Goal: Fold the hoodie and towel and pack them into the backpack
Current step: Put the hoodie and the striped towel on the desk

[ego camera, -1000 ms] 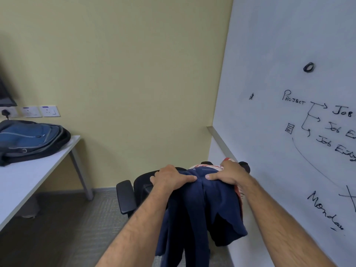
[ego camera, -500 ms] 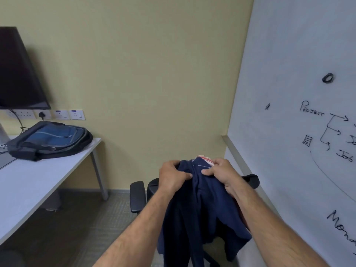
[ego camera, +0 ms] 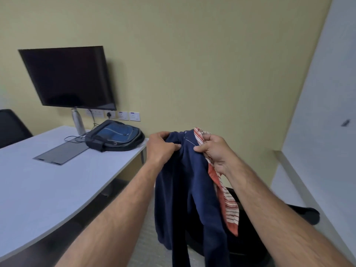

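The head camera looks down along two bare forearms held out in front of the person. The left hand (ego camera: 162, 146) has its fingers curled tight into the top of a dark navy fabric hoodie (ego camera: 185, 191), bunching the cloth. The right hand (ego camera: 214, 151) pinches the same top edge a little to the right, and its fingers also close round an orange-and-white striped cloth towel (ego camera: 224, 197), which hangs just behind and to the right of the hoodie, touching it. Both garments dangle unfolded in the air from the two hands, above a black office chair (ego camera: 300, 214) whose seat and armrest show below and to the right.

To the left stands a white desk (ego camera: 57, 182) with a grey hatch panel (ego camera: 61, 154) set into its top. A blue and black fabric backpack (ego camera: 115, 137) lies flat near the desk's far right corner, well apart from the hands. Behind it a steel bottle (ego camera: 78, 122) stands upright below a dark flat monitor (ego camera: 67, 78) on the yellow wall. A whiteboard (ego camera: 327, 112) fills the right edge.
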The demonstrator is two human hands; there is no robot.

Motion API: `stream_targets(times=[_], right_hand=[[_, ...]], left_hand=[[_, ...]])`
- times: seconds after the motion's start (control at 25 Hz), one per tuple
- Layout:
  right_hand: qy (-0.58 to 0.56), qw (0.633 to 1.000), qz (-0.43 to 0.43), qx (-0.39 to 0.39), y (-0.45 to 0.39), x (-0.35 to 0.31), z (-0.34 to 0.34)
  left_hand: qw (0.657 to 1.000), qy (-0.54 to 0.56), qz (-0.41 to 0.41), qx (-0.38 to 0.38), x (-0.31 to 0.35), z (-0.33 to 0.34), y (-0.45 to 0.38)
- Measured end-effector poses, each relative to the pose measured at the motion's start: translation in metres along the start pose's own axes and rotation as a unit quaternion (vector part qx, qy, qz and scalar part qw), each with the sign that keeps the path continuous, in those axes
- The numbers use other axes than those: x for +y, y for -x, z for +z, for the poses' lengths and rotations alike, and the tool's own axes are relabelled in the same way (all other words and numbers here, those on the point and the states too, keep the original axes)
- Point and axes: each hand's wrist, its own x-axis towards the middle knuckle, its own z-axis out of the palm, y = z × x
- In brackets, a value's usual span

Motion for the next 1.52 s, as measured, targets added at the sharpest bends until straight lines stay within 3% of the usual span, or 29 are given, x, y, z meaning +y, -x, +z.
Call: stream_targets(times=[0.2,0.72,1.52], right_hand=[[-0.011,0.999,-0.013,-0.050,-0.034,0.005,0.102],[-0.024,0.993,-0.052,-0.102,-0.154,0.042,0.365],[-0.073,0.949,-0.090,-0.295,-0.381,0.061,0.705]], left_hand=[[0.999,-0.024,0.005,0.043,-0.023,-0.093,-0.045],[0.998,-0.014,0.015,0.067,-0.097,-0.309,-0.154],[0.963,-0.017,-0.007,0.270,-0.187,-0.515,-0.372]])
